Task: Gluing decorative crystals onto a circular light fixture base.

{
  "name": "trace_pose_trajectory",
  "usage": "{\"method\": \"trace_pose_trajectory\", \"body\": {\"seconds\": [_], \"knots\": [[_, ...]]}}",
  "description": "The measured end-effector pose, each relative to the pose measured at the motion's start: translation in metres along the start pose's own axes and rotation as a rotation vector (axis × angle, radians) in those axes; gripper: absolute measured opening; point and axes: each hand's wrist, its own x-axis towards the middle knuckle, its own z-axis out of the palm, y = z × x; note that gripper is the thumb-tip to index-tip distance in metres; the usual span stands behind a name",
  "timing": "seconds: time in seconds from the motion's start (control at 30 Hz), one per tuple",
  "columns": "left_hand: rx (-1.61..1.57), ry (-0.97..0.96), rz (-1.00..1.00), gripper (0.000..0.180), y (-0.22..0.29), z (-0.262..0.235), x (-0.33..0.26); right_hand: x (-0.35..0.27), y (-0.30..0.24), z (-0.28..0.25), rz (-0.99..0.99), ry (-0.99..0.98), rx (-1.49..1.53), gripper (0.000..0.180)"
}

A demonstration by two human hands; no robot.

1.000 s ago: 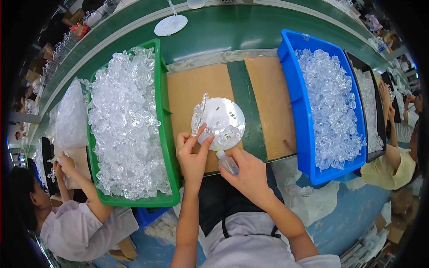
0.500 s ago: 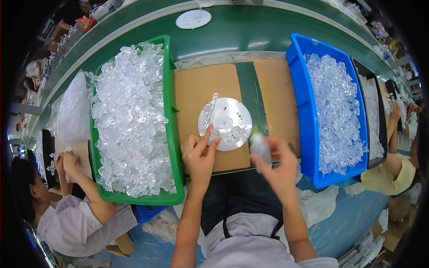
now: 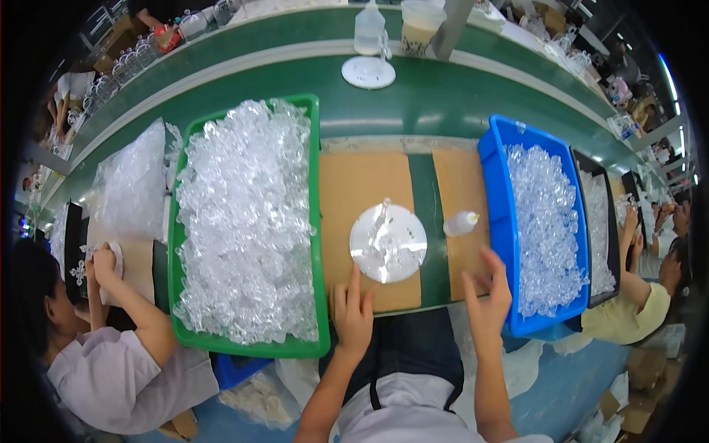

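clearly, both spread-fingered, left hand (image 3: pixel 353 316) touches white disc (image 3: pixel 364 230), right hand (image 3: pixel 487 301) near bottle (image 3: pixel 459 224).

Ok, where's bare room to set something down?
Bare: left cardboard beyond the white disc, between green bin and green strip; right cardboard beyond the bottle, beside the blue bin. Crowded: the disc, bearing clear pieces, and the near side, around left hand and right hand.

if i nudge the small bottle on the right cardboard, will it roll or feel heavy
The small bottle may well roll on the cardboard, since it seems to lie on its side and looks round-bodied. It is probably light, being small and apparently plastic.
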Motion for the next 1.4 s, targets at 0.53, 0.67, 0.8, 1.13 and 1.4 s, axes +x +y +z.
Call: {"method": "trace_pose_trajectory", "body": {"seconds": [0.53, 0.67, 0.8, 1.13, 1.4], "knots": [[0.22, 0.212, 0.182, 0.04, -0.007, 0.011, -0.01, 0.338, -0.078, 0.164, -0.958, -0.663, -0.757, 0.033], [0.255, 0.211, 0.199, 0.04, -0.008, 0.011, -0.011, 0.441, -0.042, 0.168, -0.607, -0.02, -0.737, 0.06], [0.31, 0.22, 0.149, 0.039, -0.006, 0.014, -0.006, 0.457, 0.043, 0.167, -0.146, -0.066, -0.678, 0.031], [0.241, 0.181, 0.171, 0.041, -0.004, 0.009, -0.009, 0.332, -0.012, -0.003, -0.498, -0.481, -0.395, 0.013], [0.187, -0.181, 0.221, 0.048, 0.005, -0.004, 0.015, 0.212, -0.078, 0.079, -0.83, -1.25, -0.427, 0.042]]}}
